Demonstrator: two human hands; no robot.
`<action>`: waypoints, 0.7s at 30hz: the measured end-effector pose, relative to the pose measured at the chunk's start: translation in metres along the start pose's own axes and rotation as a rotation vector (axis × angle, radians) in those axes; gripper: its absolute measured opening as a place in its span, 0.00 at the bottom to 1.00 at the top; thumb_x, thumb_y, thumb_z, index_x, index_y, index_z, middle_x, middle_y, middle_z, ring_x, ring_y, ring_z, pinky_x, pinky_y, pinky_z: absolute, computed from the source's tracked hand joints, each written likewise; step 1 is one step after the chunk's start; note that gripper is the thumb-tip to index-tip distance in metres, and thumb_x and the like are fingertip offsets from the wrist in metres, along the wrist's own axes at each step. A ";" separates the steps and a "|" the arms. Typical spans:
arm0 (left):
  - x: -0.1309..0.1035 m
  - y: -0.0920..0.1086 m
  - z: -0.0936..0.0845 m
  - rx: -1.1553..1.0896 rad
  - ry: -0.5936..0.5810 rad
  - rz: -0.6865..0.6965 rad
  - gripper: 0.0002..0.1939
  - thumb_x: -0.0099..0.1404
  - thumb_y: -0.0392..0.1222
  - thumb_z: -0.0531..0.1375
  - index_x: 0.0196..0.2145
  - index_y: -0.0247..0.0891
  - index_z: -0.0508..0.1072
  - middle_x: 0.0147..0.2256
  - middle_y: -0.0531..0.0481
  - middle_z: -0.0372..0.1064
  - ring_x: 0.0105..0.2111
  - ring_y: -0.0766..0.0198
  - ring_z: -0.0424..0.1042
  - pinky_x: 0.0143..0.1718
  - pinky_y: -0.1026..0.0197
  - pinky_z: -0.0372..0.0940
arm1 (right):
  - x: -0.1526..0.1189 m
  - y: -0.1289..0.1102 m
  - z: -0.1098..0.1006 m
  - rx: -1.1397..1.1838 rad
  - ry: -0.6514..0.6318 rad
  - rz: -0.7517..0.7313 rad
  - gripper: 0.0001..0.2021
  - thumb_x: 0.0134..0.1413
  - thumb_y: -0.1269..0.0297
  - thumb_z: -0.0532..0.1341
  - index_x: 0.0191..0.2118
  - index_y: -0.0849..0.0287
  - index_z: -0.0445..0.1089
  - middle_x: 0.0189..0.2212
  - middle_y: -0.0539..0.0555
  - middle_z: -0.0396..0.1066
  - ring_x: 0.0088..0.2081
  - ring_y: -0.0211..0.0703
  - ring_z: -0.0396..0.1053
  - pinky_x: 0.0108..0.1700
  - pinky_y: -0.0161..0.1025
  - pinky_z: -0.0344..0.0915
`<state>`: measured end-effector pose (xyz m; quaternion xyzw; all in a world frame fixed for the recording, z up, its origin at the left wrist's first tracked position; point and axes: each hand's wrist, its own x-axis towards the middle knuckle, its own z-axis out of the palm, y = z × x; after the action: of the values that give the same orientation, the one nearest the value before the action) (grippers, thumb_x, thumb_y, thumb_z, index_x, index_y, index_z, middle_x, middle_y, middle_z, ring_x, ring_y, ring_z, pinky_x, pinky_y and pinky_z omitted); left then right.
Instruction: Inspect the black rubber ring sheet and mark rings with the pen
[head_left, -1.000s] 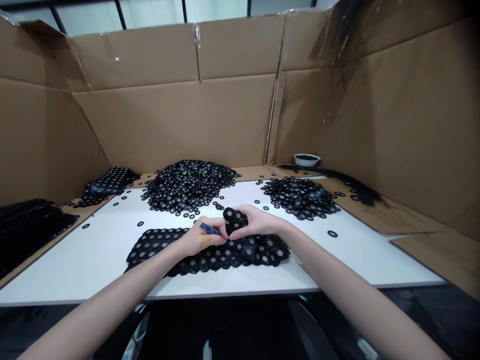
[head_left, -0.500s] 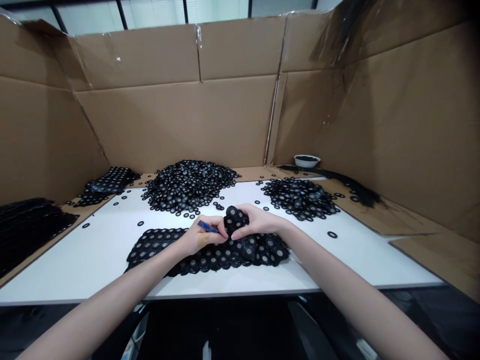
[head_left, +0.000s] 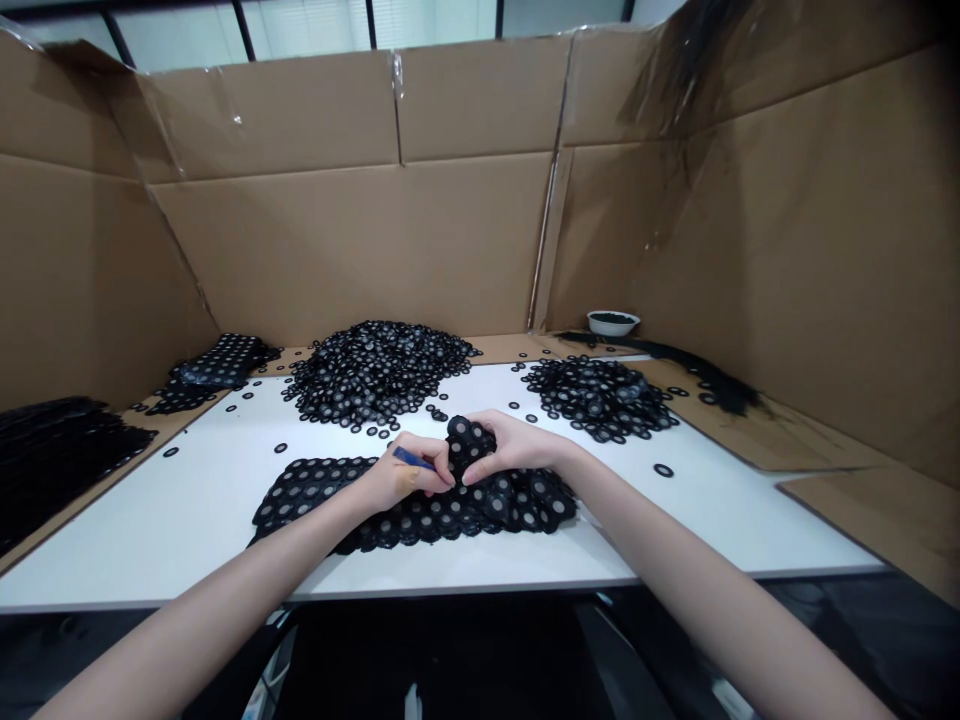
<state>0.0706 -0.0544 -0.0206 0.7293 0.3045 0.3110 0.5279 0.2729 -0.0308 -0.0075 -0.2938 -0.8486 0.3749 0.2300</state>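
Observation:
A dark sheet of joined black rings lies across the front of the white board, its right part bunched. My left hand is closed in a pinch on a slim blue tool. The tool's tip is hidden, and its exact kind cannot be made out. My right hand grips a raised fold of the ring sheet between thumb and fingers. Both hands' fingertips are close together at this fold, above the middle of the sheet.
A large heap of loose black rings lies behind, a smaller heap to the right. Stacked black material is at left. A white bowl and a bundle of black strands sit back right. Cardboard walls enclose the board.
My left hand has shifted slightly left and down with the blue tool. The raised fold in my right hand has tilted a little left; the rest looks the same.

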 end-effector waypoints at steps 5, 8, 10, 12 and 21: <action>0.000 0.000 0.000 -0.002 0.034 0.017 0.04 0.45 0.34 0.62 0.17 0.31 0.71 0.14 0.55 0.62 0.16 0.73 0.57 0.19 0.69 0.50 | 0.000 0.000 0.000 0.012 -0.016 -0.007 0.19 0.36 0.57 0.68 0.35 0.61 0.66 0.31 0.48 0.65 0.36 0.41 0.63 0.40 0.37 0.60; 0.001 0.000 0.000 -0.042 0.041 0.024 0.04 0.44 0.35 0.62 0.17 0.31 0.71 0.14 0.55 0.62 0.16 0.72 0.58 0.18 0.69 0.49 | 0.000 0.000 0.000 0.011 -0.003 -0.002 0.19 0.36 0.57 0.68 0.34 0.61 0.66 0.31 0.48 0.66 0.36 0.41 0.63 0.39 0.36 0.61; 0.001 0.000 0.001 -0.074 0.044 0.026 0.05 0.43 0.35 0.62 0.16 0.31 0.70 0.14 0.55 0.62 0.15 0.73 0.57 0.17 0.69 0.48 | 0.000 0.001 0.001 0.013 0.005 0.001 0.19 0.36 0.56 0.68 0.33 0.61 0.66 0.31 0.48 0.66 0.35 0.41 0.63 0.38 0.36 0.61; 0.001 0.000 0.001 -0.103 0.045 0.019 0.04 0.43 0.35 0.62 0.16 0.31 0.70 0.13 0.55 0.62 0.14 0.73 0.56 0.16 0.69 0.48 | 0.000 0.000 0.001 0.016 0.002 0.004 0.19 0.35 0.56 0.68 0.32 0.61 0.65 0.30 0.48 0.65 0.34 0.41 0.63 0.38 0.36 0.61; 0.003 -0.009 -0.017 -0.325 0.219 0.120 0.03 0.42 0.29 0.57 0.16 0.32 0.65 0.14 0.56 0.60 0.12 0.74 0.55 0.13 0.68 0.37 | -0.002 -0.005 0.000 -0.030 0.007 0.020 0.21 0.33 0.56 0.69 0.36 0.60 0.67 0.34 0.49 0.67 0.38 0.44 0.63 0.43 0.38 0.60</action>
<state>0.0583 -0.0395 -0.0241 0.6133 0.2619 0.4644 0.5828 0.2726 -0.0345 -0.0034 -0.3068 -0.8504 0.3634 0.2251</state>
